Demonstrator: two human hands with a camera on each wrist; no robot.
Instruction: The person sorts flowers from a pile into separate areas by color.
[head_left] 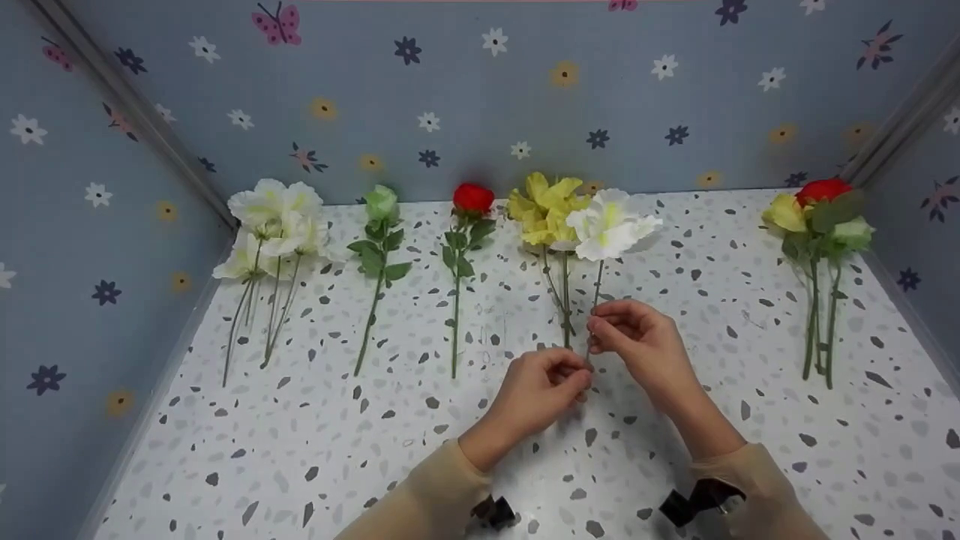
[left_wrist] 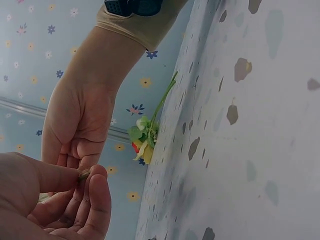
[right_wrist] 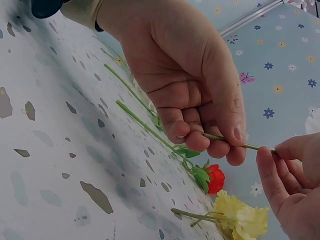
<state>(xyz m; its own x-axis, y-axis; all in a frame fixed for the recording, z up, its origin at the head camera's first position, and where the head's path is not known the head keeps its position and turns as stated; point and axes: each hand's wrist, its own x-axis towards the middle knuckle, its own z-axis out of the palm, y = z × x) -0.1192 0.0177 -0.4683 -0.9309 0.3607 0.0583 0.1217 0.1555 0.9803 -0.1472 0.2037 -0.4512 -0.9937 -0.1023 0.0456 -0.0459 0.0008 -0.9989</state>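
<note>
Closed to a narrow pinch, my left hand (head_left: pixel 536 390) and right hand (head_left: pixel 646 349) hold the stem (head_left: pixel 598 281) of a white flower (head_left: pixel 606 236), its petals at twelve o'clock from my grip, yellow flowers (head_left: pixel 546 206) just beside them at nine.

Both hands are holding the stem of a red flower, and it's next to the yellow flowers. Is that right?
Almost! Only the colour is wrong: the head view shows the left hand and right hand holding the stem of a white flower, not a red one. It is next to the yellow flowers, as you said.
</note>
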